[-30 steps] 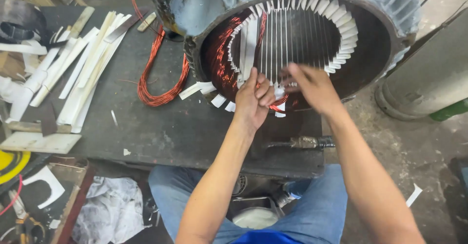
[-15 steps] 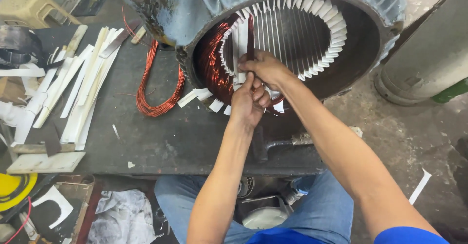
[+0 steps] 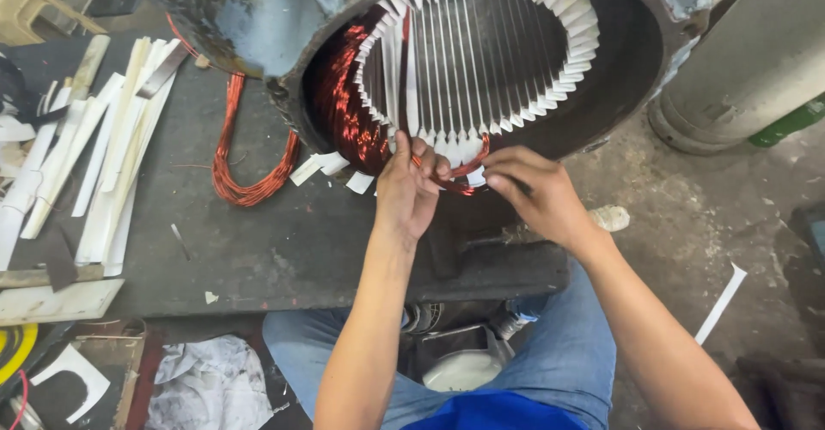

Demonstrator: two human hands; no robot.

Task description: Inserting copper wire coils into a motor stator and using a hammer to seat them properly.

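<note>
Pinching copper wire (image 3: 460, 176) (lying left-right): left hand (image 3: 408, 191), right hand (image 3: 533, 194).

I can find no package, label, sign or screen anywhere in my view. No box or wrapper sits on the left, on the right, near me or further away, and nothing here carries a printed tag or a lit display that I can make out.
</note>
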